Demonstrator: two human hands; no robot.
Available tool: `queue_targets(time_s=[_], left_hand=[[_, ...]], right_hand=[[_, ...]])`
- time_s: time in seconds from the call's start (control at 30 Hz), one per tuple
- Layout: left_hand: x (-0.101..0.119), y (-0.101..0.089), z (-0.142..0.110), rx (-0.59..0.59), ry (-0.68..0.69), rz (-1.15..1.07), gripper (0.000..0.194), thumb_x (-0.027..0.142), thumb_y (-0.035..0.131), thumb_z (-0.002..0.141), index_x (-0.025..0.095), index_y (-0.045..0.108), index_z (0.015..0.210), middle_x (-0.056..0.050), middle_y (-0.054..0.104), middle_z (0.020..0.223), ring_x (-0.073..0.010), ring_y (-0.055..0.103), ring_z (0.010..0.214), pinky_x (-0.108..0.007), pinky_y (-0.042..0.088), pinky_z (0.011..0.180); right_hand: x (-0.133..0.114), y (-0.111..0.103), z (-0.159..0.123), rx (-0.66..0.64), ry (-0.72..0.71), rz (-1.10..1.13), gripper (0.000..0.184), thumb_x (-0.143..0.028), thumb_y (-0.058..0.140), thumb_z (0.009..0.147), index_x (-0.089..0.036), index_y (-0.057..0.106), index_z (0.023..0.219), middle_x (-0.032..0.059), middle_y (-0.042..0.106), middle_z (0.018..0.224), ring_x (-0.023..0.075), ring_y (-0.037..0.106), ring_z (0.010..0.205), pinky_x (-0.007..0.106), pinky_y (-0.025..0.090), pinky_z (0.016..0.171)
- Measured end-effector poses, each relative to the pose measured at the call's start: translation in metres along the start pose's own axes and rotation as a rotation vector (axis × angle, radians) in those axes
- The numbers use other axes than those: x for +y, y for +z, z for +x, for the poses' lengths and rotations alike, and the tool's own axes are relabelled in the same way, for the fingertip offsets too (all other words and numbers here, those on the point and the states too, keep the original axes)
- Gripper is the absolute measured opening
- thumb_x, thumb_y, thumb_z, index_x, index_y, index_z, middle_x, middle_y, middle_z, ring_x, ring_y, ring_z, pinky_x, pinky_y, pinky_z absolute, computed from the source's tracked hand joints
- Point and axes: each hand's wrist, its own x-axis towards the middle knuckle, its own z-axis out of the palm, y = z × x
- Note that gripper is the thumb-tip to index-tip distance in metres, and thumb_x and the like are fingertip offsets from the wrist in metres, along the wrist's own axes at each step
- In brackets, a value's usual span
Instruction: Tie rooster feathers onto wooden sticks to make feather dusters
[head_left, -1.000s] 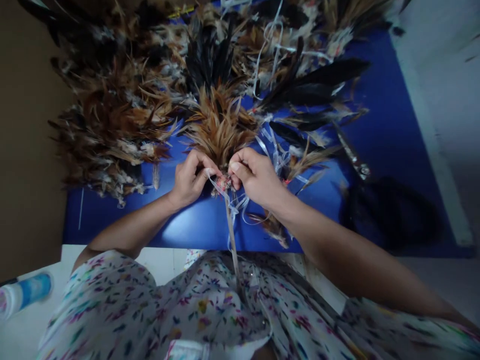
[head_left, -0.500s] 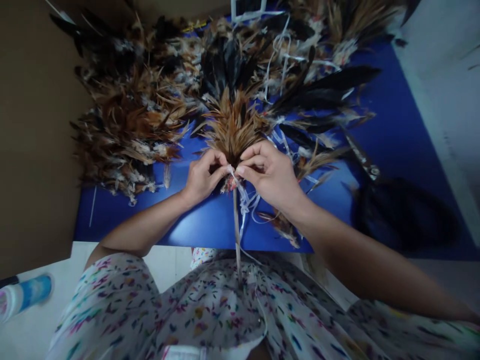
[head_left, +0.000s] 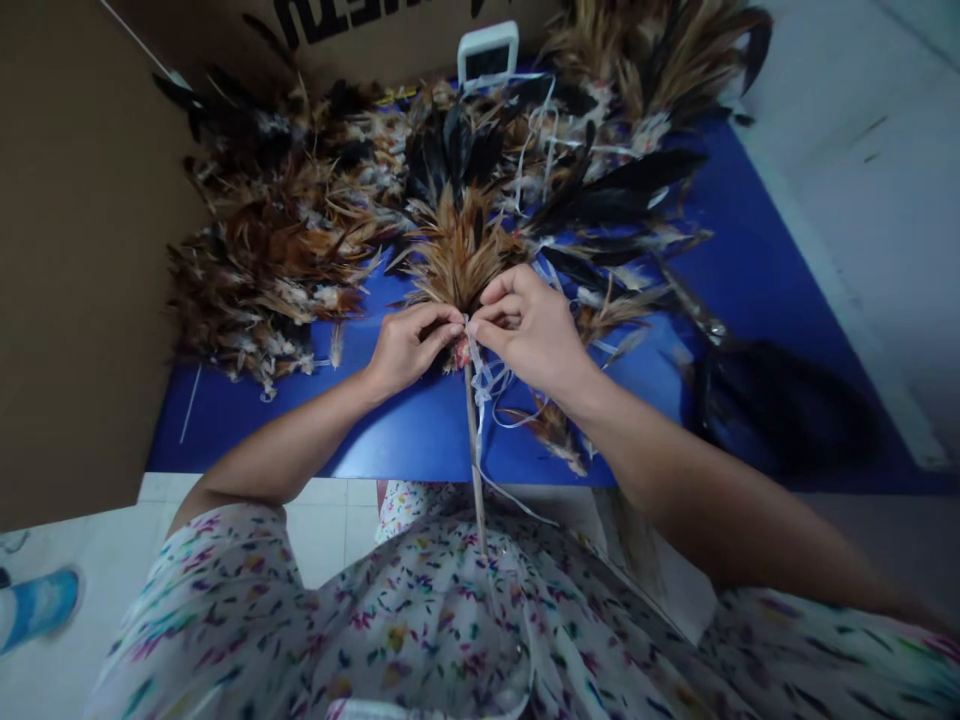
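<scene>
A feather duster point(head_left: 459, 255) of brown and tan feathers lies on the blue table point(head_left: 405, 440), its thin stick point(head_left: 475, 450) running back toward my lap. My left hand point(head_left: 409, 345) is closed on the base of the feather bunch from the left. My right hand point(head_left: 532, 330) pinches a thin white plastic string point(head_left: 487, 385) against the same spot from the right. The fingertips of both hands meet where the feathers join the stick. Loose loops of the string hang below my right hand.
Heaps of brown and black feathers point(head_left: 277, 250) cover the back of the table. Scissors point(head_left: 694, 305) lie to the right, beside a dark bundle point(head_left: 787, 410). A cardboard wall point(head_left: 67, 250) stands on the left. A small white device point(head_left: 487, 52) stands at the back.
Both hands with the duster have shifted a little up and to the right in the picture as my head tilted. The fingertips have drawn closer together at the tie point.
</scene>
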Motion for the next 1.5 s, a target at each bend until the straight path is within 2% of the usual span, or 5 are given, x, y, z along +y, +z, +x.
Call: queue_targets(time_s=[0.8, 1.03, 1.2, 1.37, 1.5], left_hand=[[0.018, 0.005, 0.002, 0.061, -0.042, 0.151, 0.013, 0.027, 0.064, 0.081, 0.015, 0.068, 0.078, -0.001, 0.067, 0.068, -0.0110, 0.057, 0.062, -0.023, 0.043, 0.060], [0.018, 0.005, 0.001, 0.042, -0.050, 0.107, 0.012, 0.026, 0.064, 0.082, 0.016, 0.069, 0.078, -0.002, 0.071, 0.073, -0.0123, 0.062, 0.066, -0.024, 0.046, 0.064], [0.016, 0.008, 0.002, 0.046, -0.069, 0.079, 0.011, 0.027, 0.066, 0.080, 0.016, 0.069, 0.079, -0.002, 0.071, 0.074, -0.0110, 0.061, 0.066, -0.023, 0.045, 0.064], [0.017, 0.008, 0.001, 0.053, -0.064, 0.070, 0.010, 0.026, 0.066, 0.081, 0.016, 0.068, 0.078, 0.000, 0.069, 0.071, -0.0094, 0.058, 0.062, -0.022, 0.043, 0.061], [0.019, 0.006, 0.000, 0.040, -0.059, 0.070, 0.011, 0.027, 0.065, 0.083, 0.016, 0.067, 0.080, 0.000, 0.068, 0.071, -0.0090, 0.058, 0.061, -0.022, 0.043, 0.062]], right_hand=[[-0.009, -0.002, 0.001, -0.004, -0.123, -0.059, 0.023, -0.019, 0.064, 0.073, -0.021, 0.046, 0.086, -0.0034, 0.062, 0.072, 0.0122, 0.060, 0.065, 0.026, 0.045, 0.064], [-0.017, -0.007, -0.009, -0.061, -0.091, -0.247, 0.048, -0.023, 0.080, 0.060, -0.023, 0.048, 0.095, -0.0050, 0.056, 0.070, 0.0140, 0.057, 0.063, 0.027, 0.043, 0.062], [-0.016, -0.010, -0.007, -0.143, -0.044, -0.114, 0.035, -0.009, 0.068, 0.070, -0.021, 0.051, 0.097, -0.0048, 0.058, 0.064, 0.0142, 0.061, 0.062, 0.027, 0.046, 0.062], [-0.013, -0.016, 0.004, -0.052, 0.006, 0.107, 0.019, -0.015, 0.068, 0.073, -0.019, 0.055, 0.086, -0.0018, 0.058, 0.069, 0.0120, 0.060, 0.054, 0.026, 0.049, 0.052], [-0.007, -0.021, 0.010, 0.012, -0.024, -0.017, 0.008, -0.014, 0.060, 0.075, -0.018, 0.060, 0.082, -0.0002, 0.059, 0.070, 0.0122, 0.059, 0.055, 0.027, 0.050, 0.053]])
